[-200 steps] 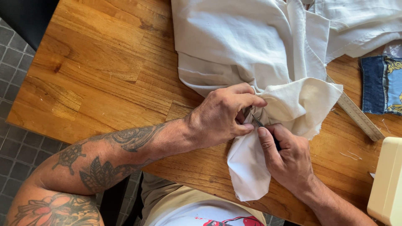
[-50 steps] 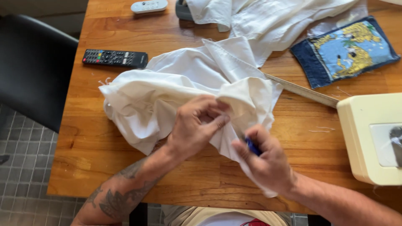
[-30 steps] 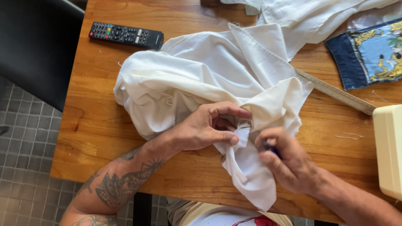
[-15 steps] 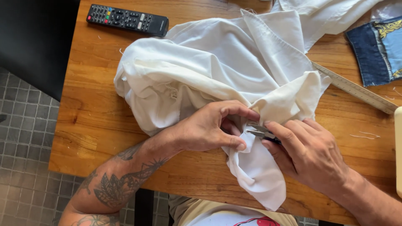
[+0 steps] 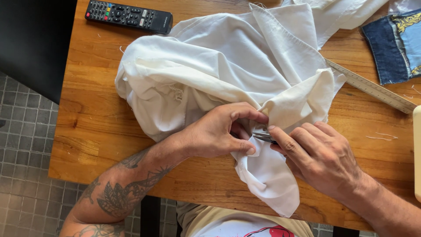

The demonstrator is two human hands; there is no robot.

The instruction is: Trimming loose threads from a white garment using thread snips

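Left hand (image 5: pixel 215 134) pinches a fold of white cloth (image 5: pixel 219 74). Right hand (image 5: pixel 322 156) grips small snips (image 5: pixel 263 137), blades at the fold. Judged mid-trimming; next cut needs taut fabric.

Off-white, unpatterned cloth (image 5: pixel 228 66) bunched under and above both hands. Grey metal snips (image 5: pixel 263 137) between the left hand (image 5: pixel 217 131) and right hand (image 5: pixel 322 158). Dark floral tattoo along the left forearm (image 5: pixel 127 188). Warm honey-brown wood grain on the bench (image 5: pixel 83 131). Black remote (image 5: pixel 128 16) with coloured buttons far up-left of the hands. Dark blue denim patch (image 5: pixel 394 44) with a light-blue and yellow print up-right. Pale silvery ruler (image 5: pixel 372 87) above the right hand. Grey tiled floor (image 5: pixel 24 153) left of the hands.
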